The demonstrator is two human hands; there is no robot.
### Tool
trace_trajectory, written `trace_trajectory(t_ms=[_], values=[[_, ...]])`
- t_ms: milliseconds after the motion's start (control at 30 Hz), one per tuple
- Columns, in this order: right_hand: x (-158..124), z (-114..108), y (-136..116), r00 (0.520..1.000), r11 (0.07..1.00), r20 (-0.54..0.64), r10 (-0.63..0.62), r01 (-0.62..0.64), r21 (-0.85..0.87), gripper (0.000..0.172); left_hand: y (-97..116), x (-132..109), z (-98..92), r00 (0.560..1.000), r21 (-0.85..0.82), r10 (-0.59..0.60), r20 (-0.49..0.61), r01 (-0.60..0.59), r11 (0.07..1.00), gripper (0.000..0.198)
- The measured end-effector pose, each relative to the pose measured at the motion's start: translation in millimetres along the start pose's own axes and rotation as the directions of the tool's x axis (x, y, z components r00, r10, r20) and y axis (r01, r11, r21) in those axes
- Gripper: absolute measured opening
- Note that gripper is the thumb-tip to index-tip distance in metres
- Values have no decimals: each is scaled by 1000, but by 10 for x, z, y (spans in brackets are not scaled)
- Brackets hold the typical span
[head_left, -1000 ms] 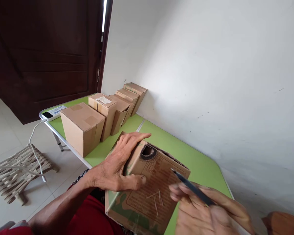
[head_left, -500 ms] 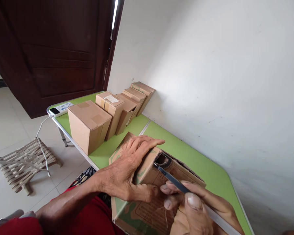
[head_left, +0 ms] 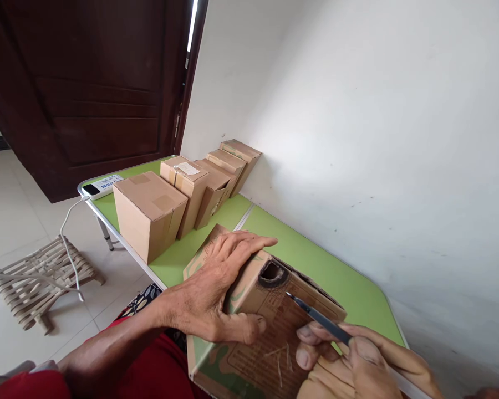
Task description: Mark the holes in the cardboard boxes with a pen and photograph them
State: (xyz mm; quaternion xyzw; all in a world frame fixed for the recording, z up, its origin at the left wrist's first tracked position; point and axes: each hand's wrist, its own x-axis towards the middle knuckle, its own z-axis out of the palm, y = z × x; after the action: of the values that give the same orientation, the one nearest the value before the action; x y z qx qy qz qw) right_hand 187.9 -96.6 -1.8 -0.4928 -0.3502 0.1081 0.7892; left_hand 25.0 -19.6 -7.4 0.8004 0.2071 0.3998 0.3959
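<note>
A cardboard box [head_left: 249,360] with green printing is tilted in front of me, close to the table's near edge. My left hand [head_left: 220,282] grips it, fingers over the upper edge and thumb pressed on the printed face. Near the box's upper corner is a small hole [head_left: 271,271] ringed by a thick dark mark. In my right hand [head_left: 353,354] I pinch a pen [head_left: 324,323] with a dark grip, a silver tip and a pale barrel. Its tip points at the printed face, below and right of the hole; whether it touches the cardboard I cannot tell.
Several closed cardboard boxes [head_left: 149,202] stand in a row on the green table [head_left: 299,244], up to the white wall. A white device [head_left: 102,187] with a cable lies at the far left corner. A woven stool [head_left: 45,282] stands on the floor at left.
My right hand has drawn the pen away from the hole, to the right and slightly down. My left hand keeps its grip on the box.
</note>
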Motion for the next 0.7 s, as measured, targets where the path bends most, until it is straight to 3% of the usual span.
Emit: trace_trajectory(t_ms=[67, 267, 333, 433, 500, 533, 567, 600, 633, 700], values=[[24, 26, 10, 999, 1000, -42, -10, 9, -16, 18, -7, 0, 1, 1000, 1, 7, 1, -7, 1000, 95], [42, 177, -48, 996, 996, 19, -88, 88, -2, 17, -15, -7, 2, 1000, 8, 14, -8, -14, 1000, 97], [84, 191, -75, 989, 989, -16, -146, 146, 12, 17, -18, -23, -19, 1000, -4, -4, -9, 4, 1000, 95], [281, 7, 12, 959, 975, -182, -219, 208, -78, 19, -44, -68, -90, 998, -44, -57, -11, 56, 997, 93], [472, -273, 221, 936, 947, -255, -242, 171, -272, 23, -84, -105, -158, 995, -90, -92, -25, 89, 992, 91], [562, -443, 371, 974, 881, -149, -171, 83, -466, 28, -109, -121, -193, 993, -113, -108, -35, 104, 988, 90], [636, -617, 542, 999, 734, -36, -32, -1, -679, 30, -135, -134, -226, 991, -135, -124, -47, 117, 984, 88], [688, -783, 724, 981, 527, 57, 188, -52, -849, 29, -159, -143, -256, 988, -153, -140, -59, 130, 980, 87], [714, -930, 906, 913, 273, 98, 396, -15, -962, 27, -180, -148, -280, 986, -164, -154, -70, 141, 976, 85], [695, -1148, 1229, 869, 106, 55, 492, 3, -994, 19, -207, -147, -312, 982, -167, -173, -82, 157, 973, 83]])
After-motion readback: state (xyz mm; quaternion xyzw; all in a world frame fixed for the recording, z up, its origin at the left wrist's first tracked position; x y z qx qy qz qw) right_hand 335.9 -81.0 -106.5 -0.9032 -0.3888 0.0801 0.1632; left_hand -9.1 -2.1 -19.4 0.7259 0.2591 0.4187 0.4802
